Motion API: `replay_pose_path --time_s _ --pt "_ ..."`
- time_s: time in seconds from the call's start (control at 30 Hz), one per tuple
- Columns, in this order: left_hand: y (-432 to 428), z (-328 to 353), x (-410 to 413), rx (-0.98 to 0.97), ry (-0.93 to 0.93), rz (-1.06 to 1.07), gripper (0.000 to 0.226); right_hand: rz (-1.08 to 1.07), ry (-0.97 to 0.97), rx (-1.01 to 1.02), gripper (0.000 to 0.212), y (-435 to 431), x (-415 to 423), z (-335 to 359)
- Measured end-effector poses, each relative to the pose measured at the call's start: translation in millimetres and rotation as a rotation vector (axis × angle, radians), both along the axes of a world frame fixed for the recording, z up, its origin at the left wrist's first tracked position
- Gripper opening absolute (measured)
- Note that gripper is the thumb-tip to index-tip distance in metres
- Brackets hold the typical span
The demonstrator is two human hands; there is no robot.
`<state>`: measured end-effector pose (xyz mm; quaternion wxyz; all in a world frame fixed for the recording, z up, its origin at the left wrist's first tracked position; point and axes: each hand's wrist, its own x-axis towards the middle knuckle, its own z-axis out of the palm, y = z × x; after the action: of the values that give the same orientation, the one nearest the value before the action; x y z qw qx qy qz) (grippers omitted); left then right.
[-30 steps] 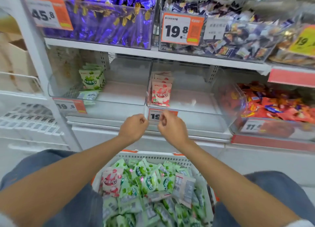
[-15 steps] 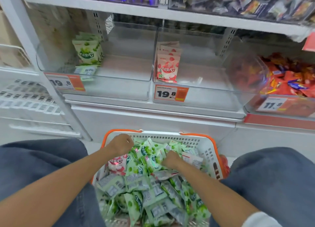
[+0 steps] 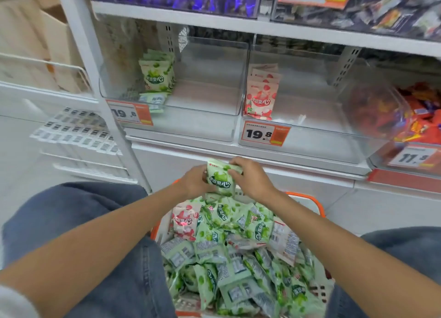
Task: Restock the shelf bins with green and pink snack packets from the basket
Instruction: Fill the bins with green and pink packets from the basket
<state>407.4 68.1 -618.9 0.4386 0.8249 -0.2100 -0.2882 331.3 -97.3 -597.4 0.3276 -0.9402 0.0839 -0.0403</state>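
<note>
Grip: left hand (image 3: 194,181) and right hand (image 3: 253,179) pinch one green packet (image 3: 219,178) from either side, just above the basket (image 3: 307,199). Bins: two. Left bin (image 3: 191,126) holds upright green packets (image 3: 157,76) plus one lying flat; right bin (image 3: 322,146) holds a pink stack (image 3: 261,98).

One head camera looks forward and down, close over the basket (image 3: 309,199), facing shelf bins (image 3: 202,126) that seem near

The middle bin's price tag (image 3: 264,134) reads 19.8, as does the left bin's tag (image 3: 130,113). The right tag (image 3: 414,156) begins 11. The green packet (image 3: 219,179) bears Chinese lettering.
</note>
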Motion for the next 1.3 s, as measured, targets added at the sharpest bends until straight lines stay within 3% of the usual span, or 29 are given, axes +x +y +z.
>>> replay_pose_path --time_s 0.1,0.2,0.33,0.47,0.6,0.7,0.8,0.9,1.1,1.23,1.3 --pt "8.8 39.1 17.0 -0.064 -0.083 0.098 0.029 -0.031 -0.087 0.199 0.015 5.0 21.2 44.5" --pt "20.1 80.2 34.5 -0.125 -0.134 0.123 0.027 -0.031 -0.078 0.44 0.033 12.2 41.6 81.8" --pt "31.5 131.2 68.2 -0.164 -0.211 0.13 0.03 0.012 -0.166 0.395 0.011 21.2 82.6 119.5" --pt "42.6 165.2 124.3 -0.176 -0.25 0.212 0.043 -0.151 -0.271 0.389 0.01 25.3 138.0 145.0" --pt "64.6 157.0 199.3 0.161 -0.369 0.167 0.046 -0.257 -0.3 0.364 0.01 22.7 189.7 150.0" --pt "72.1 137.0 235.7 0.57 -0.383 -0.04 0.063 -0.271 -0.291 0.371 0.023 22.5 219.7 138.5" --pt "72.2 122.1 253.4 0.893 -0.399 -0.235 0.075 -0.275 -0.256 0.394 0.017 25.5 242.5 124.0" --pt "71.5 106.3 266.3 0.875 -0.439 -0.25 0.08 -0.294 -0.225 0.393 0.017 26.3 256.8 111.2" --pt "64.3 113.6 271.6 0.846 -0.575 -0.271 0.054 -0.318 -0.191 0.383 0.021 25.4 263.3 96.5" --pt "63.5 133.6 281.3 0.771 -0.744 -0.107 0.046 -0.335 -0.129 0.367 0.022 23.3 265.1 93.2" --pt "61.3 139.4 282.1 0.772 -0.939 -0.007 0.041 -0.328 -0.116 0.382 0.02 22.7 266.6 92.5"
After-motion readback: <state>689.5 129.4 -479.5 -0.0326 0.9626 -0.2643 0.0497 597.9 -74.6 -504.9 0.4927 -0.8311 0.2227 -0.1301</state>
